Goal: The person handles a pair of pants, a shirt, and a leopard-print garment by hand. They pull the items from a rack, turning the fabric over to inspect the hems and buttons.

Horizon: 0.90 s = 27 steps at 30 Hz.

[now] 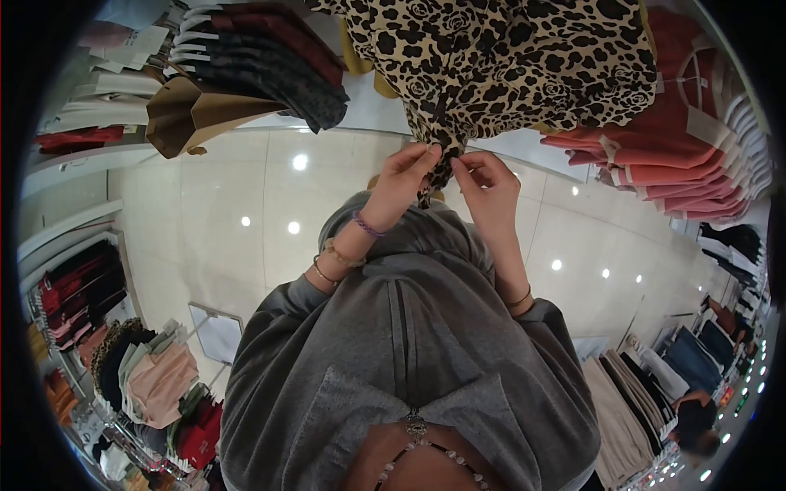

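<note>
A leopard-print garment (pixel 524 65) in tan and black spreads across the top of the head view, with a mustard-coloured edge showing. Its narrow gathered end hangs down between my two hands. My left hand (pixel 403 176) pinches this end from the left, thumb and fingers pressed on the cloth. On the other side, my right hand (pixel 489 186) holds the cloth's right edge between thumb and fingertip, its other fingers curled. A short piece of the print hangs below my left hand's fingertips.
A brown paper bag (pixel 196 114) hangs at upper left beside dark garments (pixel 278 57) on hangers. Coral garments (pixel 679 155) hang at upper right. More clothing racks stand lower left and lower right. A person (pixel 697 421) is at far lower right.
</note>
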Available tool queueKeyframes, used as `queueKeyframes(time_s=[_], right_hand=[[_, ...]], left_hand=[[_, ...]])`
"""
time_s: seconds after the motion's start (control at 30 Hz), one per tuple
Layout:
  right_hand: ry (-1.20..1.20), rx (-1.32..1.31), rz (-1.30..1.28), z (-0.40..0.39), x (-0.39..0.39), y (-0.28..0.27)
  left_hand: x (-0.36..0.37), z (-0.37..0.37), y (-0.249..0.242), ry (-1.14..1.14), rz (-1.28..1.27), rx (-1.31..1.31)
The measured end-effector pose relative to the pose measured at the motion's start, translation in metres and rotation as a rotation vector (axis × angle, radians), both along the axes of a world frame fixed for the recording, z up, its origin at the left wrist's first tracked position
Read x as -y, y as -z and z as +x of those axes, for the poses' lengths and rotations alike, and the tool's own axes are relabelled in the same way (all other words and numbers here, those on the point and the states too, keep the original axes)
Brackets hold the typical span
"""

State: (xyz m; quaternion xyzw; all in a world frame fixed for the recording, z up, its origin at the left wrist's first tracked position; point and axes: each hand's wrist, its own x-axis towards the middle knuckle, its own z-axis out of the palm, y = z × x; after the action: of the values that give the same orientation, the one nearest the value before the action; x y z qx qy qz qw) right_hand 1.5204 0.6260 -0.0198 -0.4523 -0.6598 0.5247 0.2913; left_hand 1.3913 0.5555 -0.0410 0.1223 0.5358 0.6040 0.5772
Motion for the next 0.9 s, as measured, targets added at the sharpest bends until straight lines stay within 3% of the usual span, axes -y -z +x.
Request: queueKeyframes(time_s=[0.07,0.17,0.57,0.67,0.77,0.9], right_hand=[[0.015,0.002,-0.020,0.002,-0.003,-0.002],[0.016,0.005,-0.031,0.003,-0.004,-0.003],[-0.011,0.021,0.069,0.000,0.001,0.000],[0.000,0.024,0.100,0.000,-0.002,-0.003],[0.005,0.009,0.080,-0.001,-0.004,-0.006],[0.017,-0.027,0.037,0.000,-0.004,-0.006]], left_hand=[[-0.003,0.004,0.004,-0.026,0.042,-0.200],[-0.003,0.003,-0.003,-0.046,-0.001,-0.058],[-0.004,0.001,-0.003,-0.100,0.056,-0.039],[-0.003,-0.002,-0.008,-0.107,0.094,0.070],[-0.003,-0.001,-0.009,-0.096,0.160,0.075],[-0.002,0.000,-0.004,-0.059,0.244,-0.108]])
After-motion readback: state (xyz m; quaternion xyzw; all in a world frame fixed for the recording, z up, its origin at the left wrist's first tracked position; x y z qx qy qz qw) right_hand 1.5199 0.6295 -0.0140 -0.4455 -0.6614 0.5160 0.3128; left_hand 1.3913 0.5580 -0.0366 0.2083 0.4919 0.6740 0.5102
